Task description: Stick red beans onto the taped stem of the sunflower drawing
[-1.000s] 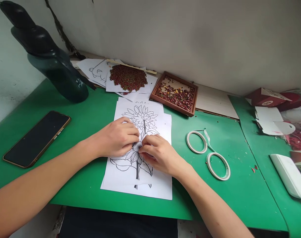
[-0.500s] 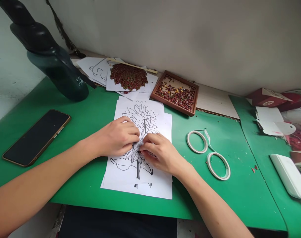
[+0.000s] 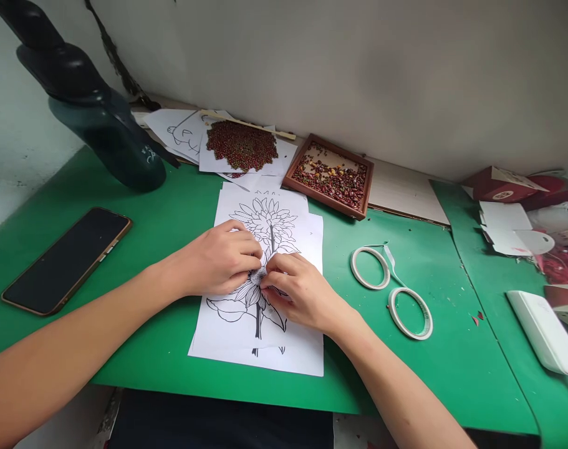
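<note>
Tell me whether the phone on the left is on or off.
Screen dark: the phone lies flat, face up on the green table, showing only black glass.

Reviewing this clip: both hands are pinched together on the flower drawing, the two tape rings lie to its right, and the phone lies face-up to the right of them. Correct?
Not quite. The head view shows the phone on the far left of the green table. Otherwise correct: left hand and right hand meet on the flower drawing, and the tape rings lie to its right.
</note>
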The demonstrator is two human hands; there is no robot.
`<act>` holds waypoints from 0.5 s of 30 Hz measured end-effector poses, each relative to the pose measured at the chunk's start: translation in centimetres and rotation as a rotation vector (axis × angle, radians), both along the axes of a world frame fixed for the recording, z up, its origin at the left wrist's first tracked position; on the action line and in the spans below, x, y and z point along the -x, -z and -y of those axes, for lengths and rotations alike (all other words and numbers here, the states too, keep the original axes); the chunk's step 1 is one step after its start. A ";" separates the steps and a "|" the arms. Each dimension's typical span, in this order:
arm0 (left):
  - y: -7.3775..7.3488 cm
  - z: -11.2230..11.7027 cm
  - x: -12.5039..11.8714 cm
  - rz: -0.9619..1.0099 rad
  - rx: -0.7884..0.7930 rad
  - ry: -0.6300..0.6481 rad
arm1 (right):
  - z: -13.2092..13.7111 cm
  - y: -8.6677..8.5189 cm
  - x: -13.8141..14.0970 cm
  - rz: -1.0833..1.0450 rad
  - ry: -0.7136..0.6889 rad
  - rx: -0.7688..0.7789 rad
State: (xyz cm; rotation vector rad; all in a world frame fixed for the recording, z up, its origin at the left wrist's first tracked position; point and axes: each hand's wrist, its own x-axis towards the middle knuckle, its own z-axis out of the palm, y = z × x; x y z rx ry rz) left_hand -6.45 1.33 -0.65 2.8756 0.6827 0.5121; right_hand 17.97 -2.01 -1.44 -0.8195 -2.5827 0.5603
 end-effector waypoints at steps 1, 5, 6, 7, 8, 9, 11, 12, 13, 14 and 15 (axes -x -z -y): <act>0.0 0.0 0.0 -0.001 -0.002 0.000 | 0.0 0.0 0.0 -0.001 0.001 -0.001; -0.1 0.0 -0.1 -0.003 -0.001 -0.003 | 0.0 0.0 0.0 -0.004 0.002 0.003; -0.1 0.0 -0.1 -0.004 0.001 -0.002 | 0.0 0.0 0.0 -0.004 0.001 0.005; -0.1 0.0 -0.1 -0.003 0.001 -0.001 | 0.0 0.0 0.0 -0.004 0.001 0.008; -0.1 0.0 -0.1 -0.002 0.001 0.000 | 0.0 0.0 -0.1 -0.003 0.001 0.011; -0.1 0.0 -0.1 0.000 0.000 0.001 | -0.1 0.0 -0.1 -0.002 0.001 0.014; -0.2 0.0 -0.1 0.007 -0.003 0.003 | -0.1 0.1 -0.1 -0.003 0.002 0.021; -0.2 0.0 -0.1 0.010 -0.004 0.003 | -0.1 0.1 -0.1 -0.004 0.002 0.024; -0.2 -0.1 -0.1 0.012 -0.002 0.004 | -0.1 0.1 -0.1 -0.005 0.002 0.027; -0.2 -0.1 0.0 0.012 -0.001 0.004 | -0.1 0.1 -0.1 -0.006 0.001 0.030; -0.2 -0.1 0.0 0.012 0.001 0.004 | -0.1 0.1 -0.1 -0.007 0.001 0.033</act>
